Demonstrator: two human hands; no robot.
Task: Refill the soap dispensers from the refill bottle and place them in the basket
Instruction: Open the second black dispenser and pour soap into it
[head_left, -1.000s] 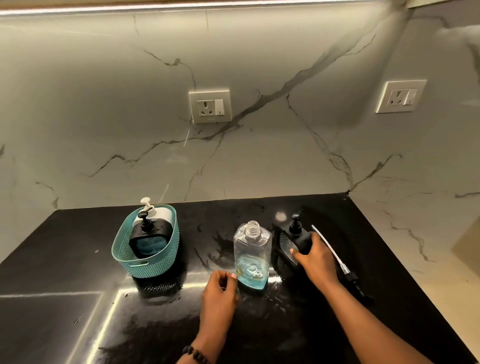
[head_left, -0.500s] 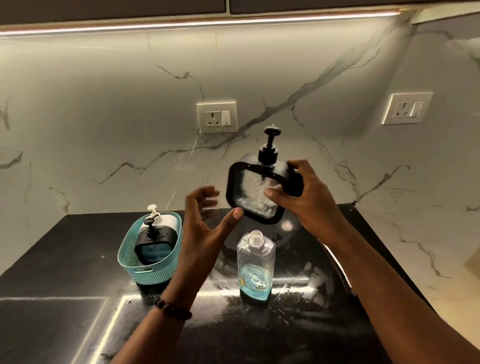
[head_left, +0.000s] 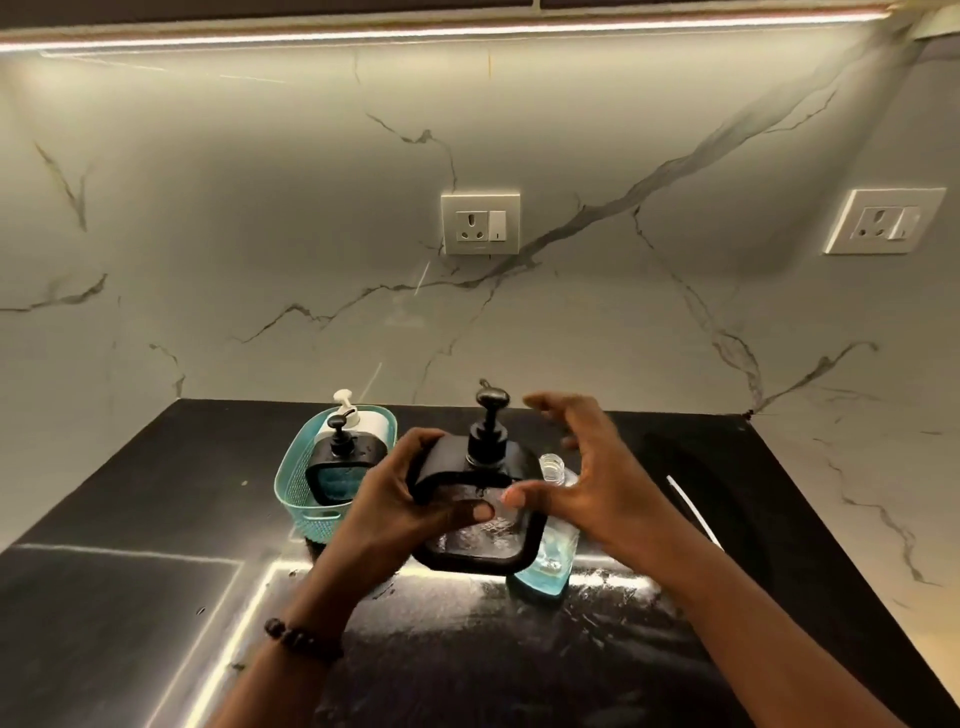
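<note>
My left hand (head_left: 400, 499) grips a black-framed soap dispenser (head_left: 480, 540) with a clear body and black pump, held above the counter. My right hand (head_left: 587, 478) hovers just right of it, fingers spread, thumb tip touching its clear front. Behind the dispenser stands the open clear refill bottle (head_left: 550, 561) with a little blue liquid at the bottom, partly hidden. At the left, a teal basket (head_left: 296, 493) holds a black dispenser with blue soap (head_left: 337, 467) and a white pump dispenser (head_left: 358, 421).
The black glossy countertop (head_left: 130, 597) ends at a marble wall with two sockets (head_left: 480, 223). A white pump tube (head_left: 691, 509) lies on the counter right of my right hand. A beaded bracelet (head_left: 301, 636) sits on my left wrist.
The black dispenser was lifted off the counter by my right hand, then passed to my left hand and lowered. My right hand has let go and opened.
</note>
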